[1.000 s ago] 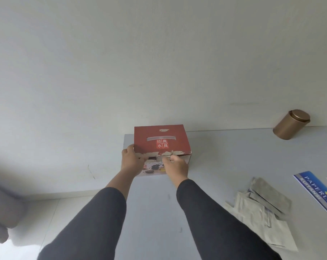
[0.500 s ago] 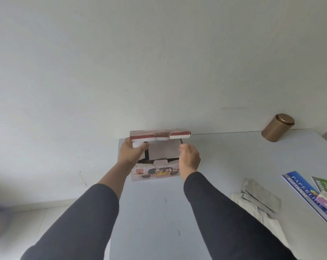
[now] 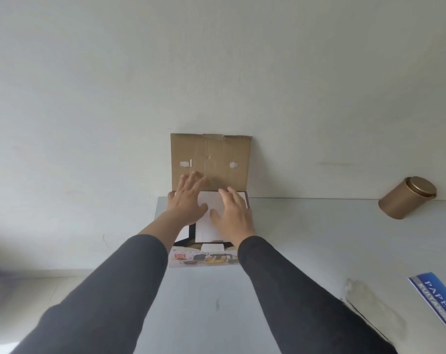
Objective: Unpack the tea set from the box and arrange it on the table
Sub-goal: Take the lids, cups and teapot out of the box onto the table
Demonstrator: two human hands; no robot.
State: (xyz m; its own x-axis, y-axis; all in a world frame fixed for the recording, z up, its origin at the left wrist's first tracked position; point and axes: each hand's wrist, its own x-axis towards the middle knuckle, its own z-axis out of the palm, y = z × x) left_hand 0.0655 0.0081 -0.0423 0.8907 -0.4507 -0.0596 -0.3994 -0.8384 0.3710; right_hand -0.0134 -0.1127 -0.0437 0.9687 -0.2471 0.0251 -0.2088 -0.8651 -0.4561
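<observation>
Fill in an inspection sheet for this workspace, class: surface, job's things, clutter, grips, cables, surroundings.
Surface: grey table, set against the wall.
Job's things: tea set box at the table's far left corner, brown lid flap standing open against the wall; white packing sheet covers the contents; no tea ware visible.
Clutter: gold tin at far right; pale packets; blue printed sheet at right edge.
Grips: left hand and right hand open, fingers spread over the packing sheet.
Cables: nothing seen.
Surroundings: plain white wall.

Box (image 3: 204, 259) sits at the table's (image 3: 306, 238) far left corner, lid (image 3: 210, 159) flipped up against the wall; tin (image 3: 407, 198) far right, booklet (image 3: 436, 300) near right.
</observation>
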